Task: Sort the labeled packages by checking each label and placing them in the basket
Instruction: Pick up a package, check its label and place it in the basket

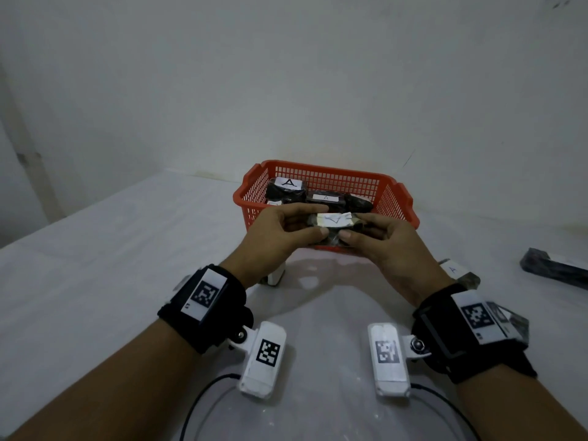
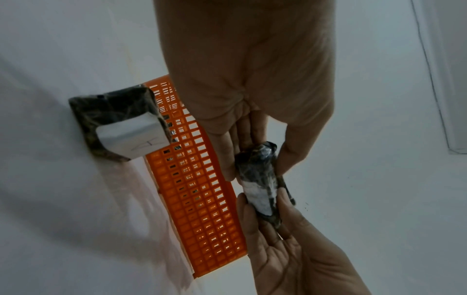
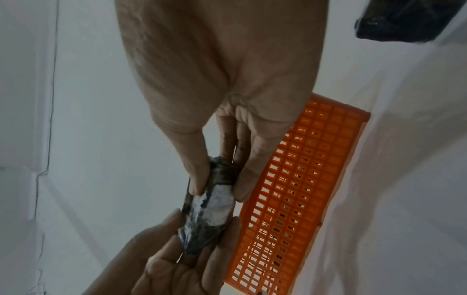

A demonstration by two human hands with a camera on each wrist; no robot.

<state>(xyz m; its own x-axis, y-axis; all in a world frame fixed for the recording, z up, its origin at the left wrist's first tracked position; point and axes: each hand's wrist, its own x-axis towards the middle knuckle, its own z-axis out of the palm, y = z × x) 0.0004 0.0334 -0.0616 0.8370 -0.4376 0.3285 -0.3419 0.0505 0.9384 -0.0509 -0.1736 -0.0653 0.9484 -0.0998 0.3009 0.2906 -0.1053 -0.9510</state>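
Observation:
Both hands hold one small dark-wrapped package (image 1: 331, 224) with a white label, just in front of the orange basket (image 1: 399, 198). My left hand (image 1: 286, 233) pinches its left end between thumb and fingers; my right hand (image 1: 375, 240) pinches its right end. The label faces up with a handwritten mark on it. In the left wrist view the package (image 2: 260, 179) spans between both hands beside the basket wall (image 2: 202, 199). The right wrist view shows the same package (image 3: 209, 205) and basket (image 3: 303, 179). Inside the basket lie several dark packages (image 1: 288, 189) labeled A.
On the white table, another labeled package (image 2: 118, 123) lies left of the basket's near wall. A package labeled A (image 1: 458, 272) sits behind my right wrist, and a long dark package (image 1: 553, 268) lies at the far right. The wall stands just behind the basket.

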